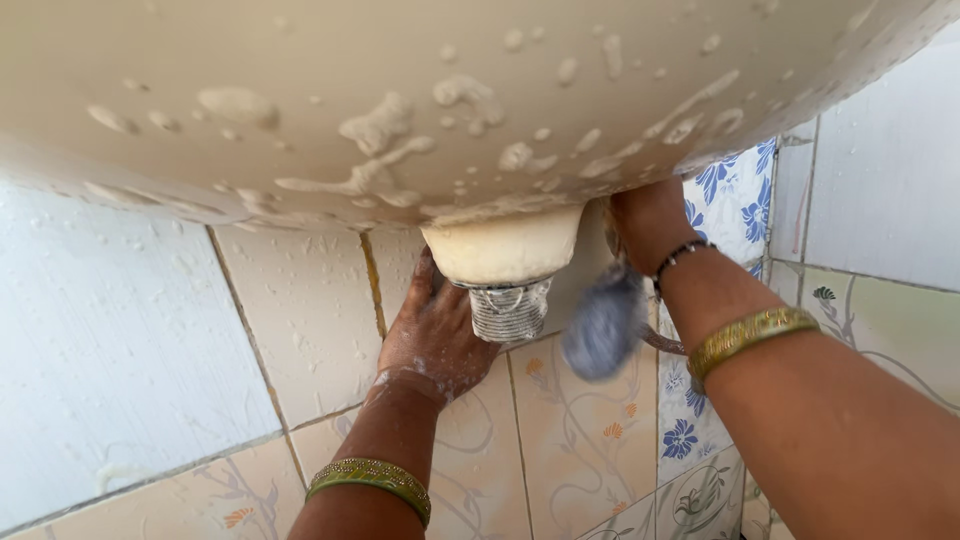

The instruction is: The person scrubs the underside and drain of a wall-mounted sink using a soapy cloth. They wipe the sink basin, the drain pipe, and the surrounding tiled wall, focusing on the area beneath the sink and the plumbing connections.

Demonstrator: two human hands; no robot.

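Right hand fingers behind basin underside; blurred grey scrubber.

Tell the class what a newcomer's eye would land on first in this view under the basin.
The cream basin underside, flecked with soap foam, fills the top. Below its centre hangs the threaded metal drain fitting, with the left hand flat against the tiled wall beside it. The right hand reaches up behind, a blurred grey scrubber below its wrist.

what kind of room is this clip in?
Most likely a bathroom or washroom, seen from under a wall-mounted basin. The cues are the cream, suds-spattered basin underside, its threaded drain outlet with no pipe attached, and the tiled wall with floral patterns. The left hand rests by the outlet.
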